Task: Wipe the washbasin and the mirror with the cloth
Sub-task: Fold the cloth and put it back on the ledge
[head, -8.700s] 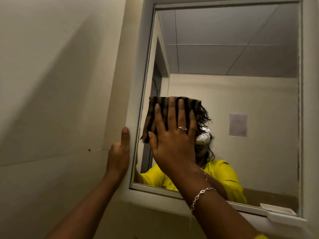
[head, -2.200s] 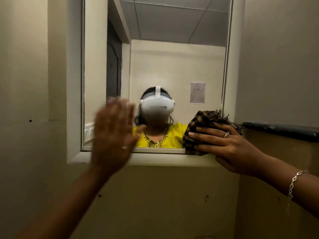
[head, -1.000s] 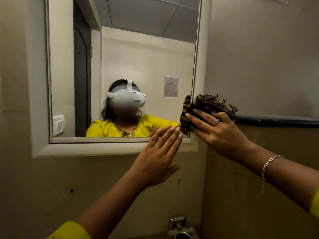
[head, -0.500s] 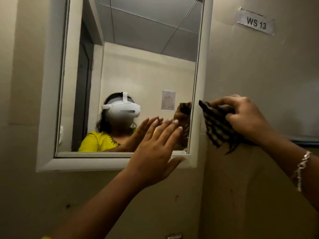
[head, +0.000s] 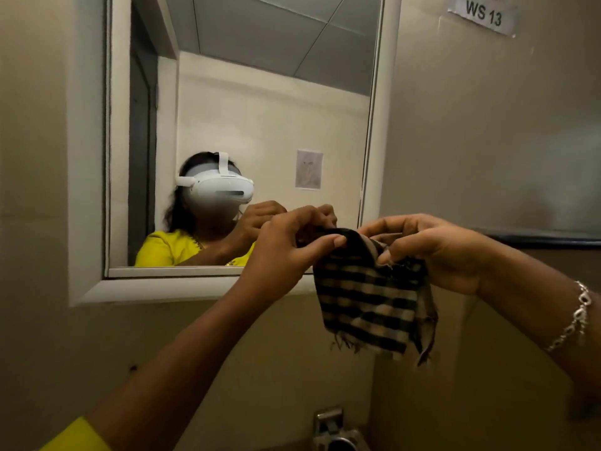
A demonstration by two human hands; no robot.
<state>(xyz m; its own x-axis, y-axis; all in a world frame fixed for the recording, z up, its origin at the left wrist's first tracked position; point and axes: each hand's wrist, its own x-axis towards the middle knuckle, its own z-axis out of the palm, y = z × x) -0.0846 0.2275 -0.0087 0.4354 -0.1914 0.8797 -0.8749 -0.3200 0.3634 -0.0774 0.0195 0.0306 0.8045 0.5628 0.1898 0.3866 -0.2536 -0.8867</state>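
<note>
Cloth (head: 367,304), one, with dark and pale checks, hangs in the air between two hands, in front of the low right corner of the one mirror (head: 260,109). The left hand (head: 286,252) pinches its top edge, thumb and fingers curled on it. The right hand (head: 435,249) pinches the other top corner the same way. One white label (head: 483,14) on the right wall reads "WS 13". One paper (head: 309,169) shows in the mirror, its writing too small to read. One bracelet (head: 572,320) is on the right wrist
</note>
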